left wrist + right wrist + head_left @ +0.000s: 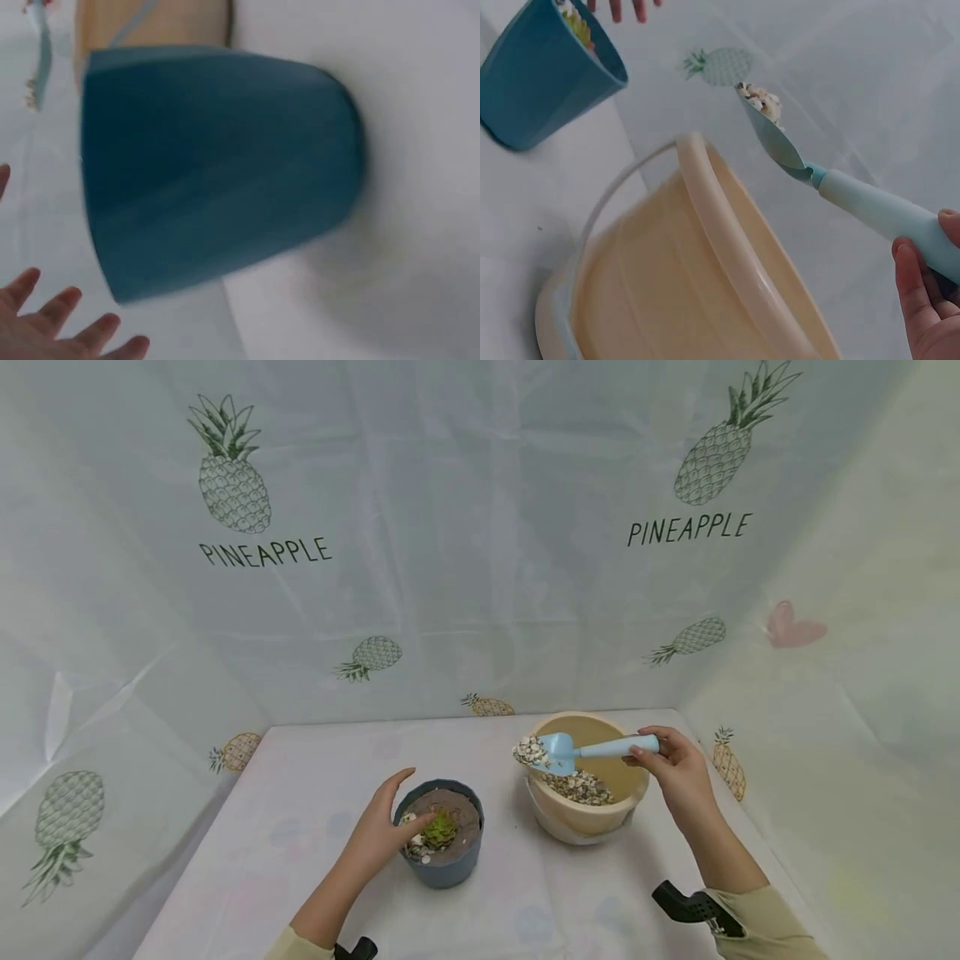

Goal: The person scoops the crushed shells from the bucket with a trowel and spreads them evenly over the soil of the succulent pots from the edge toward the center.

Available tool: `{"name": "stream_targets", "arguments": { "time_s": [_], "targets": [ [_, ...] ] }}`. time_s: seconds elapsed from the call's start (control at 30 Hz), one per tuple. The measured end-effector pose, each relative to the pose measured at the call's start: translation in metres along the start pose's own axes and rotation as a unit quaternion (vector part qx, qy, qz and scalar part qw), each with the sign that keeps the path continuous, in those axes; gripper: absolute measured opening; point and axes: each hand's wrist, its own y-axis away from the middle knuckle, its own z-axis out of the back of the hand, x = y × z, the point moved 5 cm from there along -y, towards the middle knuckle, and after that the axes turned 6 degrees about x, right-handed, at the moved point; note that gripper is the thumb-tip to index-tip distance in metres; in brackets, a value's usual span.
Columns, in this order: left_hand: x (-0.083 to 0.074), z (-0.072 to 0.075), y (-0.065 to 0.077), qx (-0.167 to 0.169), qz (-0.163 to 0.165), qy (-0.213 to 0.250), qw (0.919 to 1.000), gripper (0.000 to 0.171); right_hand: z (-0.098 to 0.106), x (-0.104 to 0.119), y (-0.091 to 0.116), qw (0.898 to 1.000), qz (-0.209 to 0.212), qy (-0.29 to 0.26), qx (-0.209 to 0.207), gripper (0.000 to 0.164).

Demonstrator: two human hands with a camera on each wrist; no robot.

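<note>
My right hand [681, 770] grips the handle of a light blue trowel [618, 747], held level over a cream bucket [637, 793]. Small pale stones [531, 750] are heaped on the trowel's blade, which reaches past the bucket's left rim. More mixed gravel [581, 787] lies inside the bucket. To the left stands a blue-grey flowerpot [444, 872] with a green succulent [440, 829] in brown soil and some white stones at its left side. At the pot's left rim is my left hand [378, 831], fingers spread and thumb over the pot; whether it touches cannot be told.
A pale cloth covers the table [525, 893]. Hanging sheets printed with pineapples [235, 493] close off the back and both sides. The bucket's thin handle [604, 195] hangs down along its outside. Dark straps with curved mounts [686, 906] sit at both wrists.
</note>
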Motion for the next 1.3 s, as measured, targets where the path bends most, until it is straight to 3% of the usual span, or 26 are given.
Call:
{"name": "stream_targets", "arguments": {
  "time_s": [0.27, 0.43, 0.6, 0.73, 0.97, 1.07, 1.3],
  "targets": [
    [0.034, 0.003, 0.001, 0.052, -0.026, 0.002, 0.9983, 0.098, -0.033, 0.001, -0.004, 1.000, -0.008, -0.007, 0.027, 0.024],
    [0.048, 0.000, 0.002, 0.117, -0.043, 0.011, 0.9922, 0.112, -0.053, -0.004, -0.004, 0.999, -0.014, -0.024, 0.044, 0.021],
    [0.056, -0.007, -0.005, 0.200, -0.090, 0.037, 0.9748, 0.116, -0.070, -0.009, -0.005, 0.997, -0.019, -0.037, 0.059, 0.023],
    [0.063, -0.008, -0.016, 0.245, -0.119, 0.043, 0.9612, 0.114, -0.084, -0.012, -0.005, 0.996, -0.030, -0.047, 0.063, 0.030],
    [0.074, -0.004, -0.034, 0.335, -0.129, 0.088, 0.9291, 0.113, -0.103, -0.016, -0.006, 0.995, -0.038, -0.057, 0.073, 0.034],
    [0.075, -0.004, -0.041, 0.359, -0.129, 0.088, 0.9202, 0.117, -0.108, -0.016, -0.006, 0.994, -0.042, -0.059, 0.082, 0.034],
    [0.071, -0.008, -0.052, 0.380, -0.145, 0.110, 0.9071, 0.119, -0.114, -0.018, -0.006, 0.992, -0.050, -0.063, 0.101, 0.037]
  ]
}}
